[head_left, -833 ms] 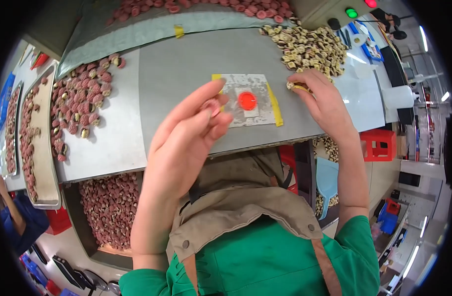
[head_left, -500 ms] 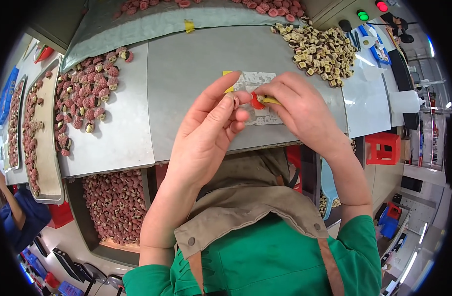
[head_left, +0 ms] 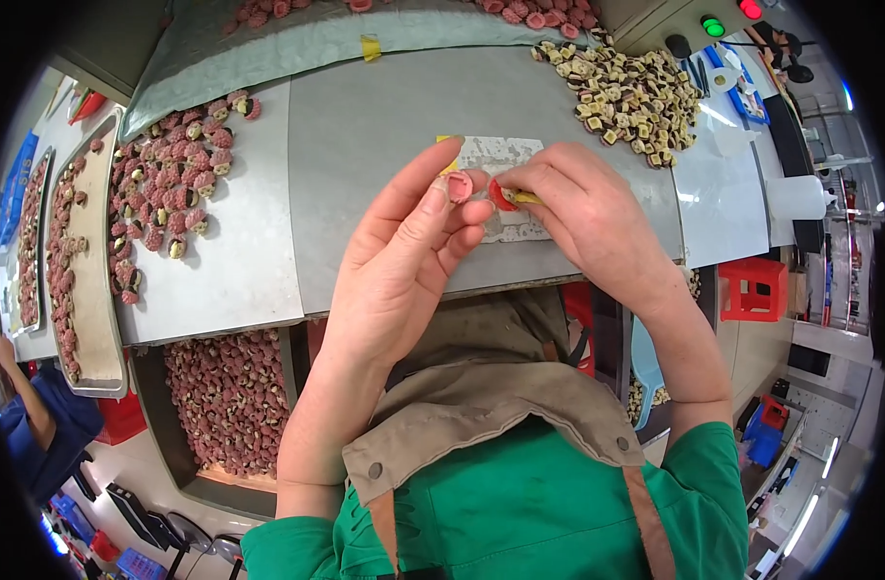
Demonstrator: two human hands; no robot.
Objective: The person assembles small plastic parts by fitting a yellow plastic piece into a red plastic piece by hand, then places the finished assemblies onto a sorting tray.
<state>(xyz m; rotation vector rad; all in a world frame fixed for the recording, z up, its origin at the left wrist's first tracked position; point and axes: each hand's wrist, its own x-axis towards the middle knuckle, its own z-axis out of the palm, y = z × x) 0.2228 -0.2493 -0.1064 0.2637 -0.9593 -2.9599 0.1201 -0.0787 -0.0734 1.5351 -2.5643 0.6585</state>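
Over the middle of the worktable, my left hand (head_left: 389,256) pinches a small pink cup-shaped piece (head_left: 459,187) between thumb and fingers. Its hollow side shows, and it looks like the knobbly pink shells on the table. Just to the right, my right hand (head_left: 592,213) is closed on a slim yellow thing (head_left: 525,198), whose kind I cannot make out. Next to its tip is a round red thing (head_left: 500,196), partly hidden by the fingers. Under both hands lies a worn whitish plate (head_left: 500,151) with yellow tape at its corner.
Several small cream-and-dark pieces (head_left: 636,97) are heaped at the back right. Pink pieces with cream-and-dark parts (head_left: 176,184) lie at the left, beside a metal tray (head_left: 102,319). An open drawer (head_left: 225,401) full of similar pieces sits below. A white bottle (head_left: 795,198) lies at the right.
The pink piece has turned in my left fingers, so its hollow opening now shows. My right hand has stayed nearly in place with the yellow thing.
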